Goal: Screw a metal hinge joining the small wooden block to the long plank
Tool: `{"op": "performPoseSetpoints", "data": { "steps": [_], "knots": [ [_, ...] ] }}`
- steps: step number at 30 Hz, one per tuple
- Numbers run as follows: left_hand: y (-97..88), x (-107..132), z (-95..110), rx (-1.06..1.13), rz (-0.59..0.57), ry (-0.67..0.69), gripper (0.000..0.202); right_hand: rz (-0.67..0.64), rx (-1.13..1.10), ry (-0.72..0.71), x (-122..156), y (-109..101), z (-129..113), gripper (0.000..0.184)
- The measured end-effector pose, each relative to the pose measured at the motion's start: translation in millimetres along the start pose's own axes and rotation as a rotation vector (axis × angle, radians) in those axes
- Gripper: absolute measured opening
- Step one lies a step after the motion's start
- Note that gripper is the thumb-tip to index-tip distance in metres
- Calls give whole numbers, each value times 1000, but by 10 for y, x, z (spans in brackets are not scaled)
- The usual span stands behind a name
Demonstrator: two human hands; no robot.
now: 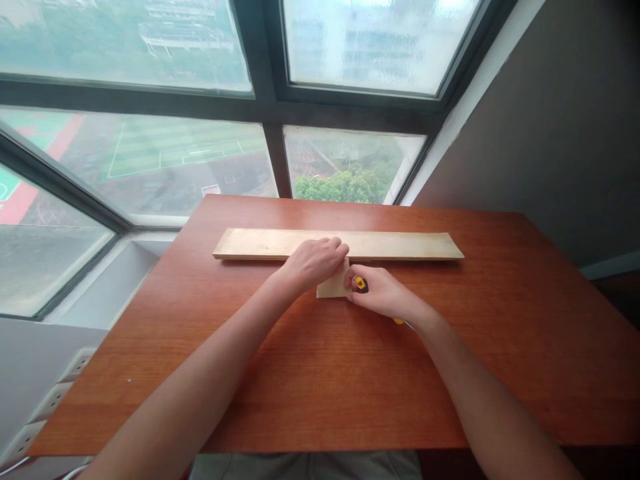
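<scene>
A long pale wooden board point(400, 245) lies crosswise on the reddish-brown table point(320, 373), towards its far side. A small wooden block point(332, 287) sits against the board's near edge. My left hand point(313, 261) rests curled over the block and the board, pressing them down. My right hand point(383, 293) is closed round a yellow and black tool point(360, 285), whose tip touches the block's right side. Most of the tool is hidden in my fist; a yellow end point(399, 321) pokes out below the palm.
Large windows point(200, 147) rise behind the table, with a pale sill point(120, 273) at the left. A dark wall point(550, 133) stands at the right. Power sockets point(45, 407) sit at the lower left beside the table's edge.
</scene>
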State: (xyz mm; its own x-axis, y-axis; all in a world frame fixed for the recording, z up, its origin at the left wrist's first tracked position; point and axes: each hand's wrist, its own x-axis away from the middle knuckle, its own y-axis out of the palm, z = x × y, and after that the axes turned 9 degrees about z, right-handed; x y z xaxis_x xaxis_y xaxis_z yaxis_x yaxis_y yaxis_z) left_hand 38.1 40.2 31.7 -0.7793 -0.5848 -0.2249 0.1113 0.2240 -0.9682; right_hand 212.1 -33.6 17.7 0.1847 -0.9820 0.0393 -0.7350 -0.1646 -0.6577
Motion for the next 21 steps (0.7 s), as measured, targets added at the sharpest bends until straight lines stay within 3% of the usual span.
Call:
{"op": "performPoseSetpoints", "data": {
  "steps": [10, 21],
  "knots": [
    [21, -35, -1, 57, 44, -96, 42, -7, -9, 13, 5, -12, -20, 9],
    [-64, -1, 18, 49, -25, -76, 31, 4, -1, 17, 5, 2, -12, 9]
  ]
}}
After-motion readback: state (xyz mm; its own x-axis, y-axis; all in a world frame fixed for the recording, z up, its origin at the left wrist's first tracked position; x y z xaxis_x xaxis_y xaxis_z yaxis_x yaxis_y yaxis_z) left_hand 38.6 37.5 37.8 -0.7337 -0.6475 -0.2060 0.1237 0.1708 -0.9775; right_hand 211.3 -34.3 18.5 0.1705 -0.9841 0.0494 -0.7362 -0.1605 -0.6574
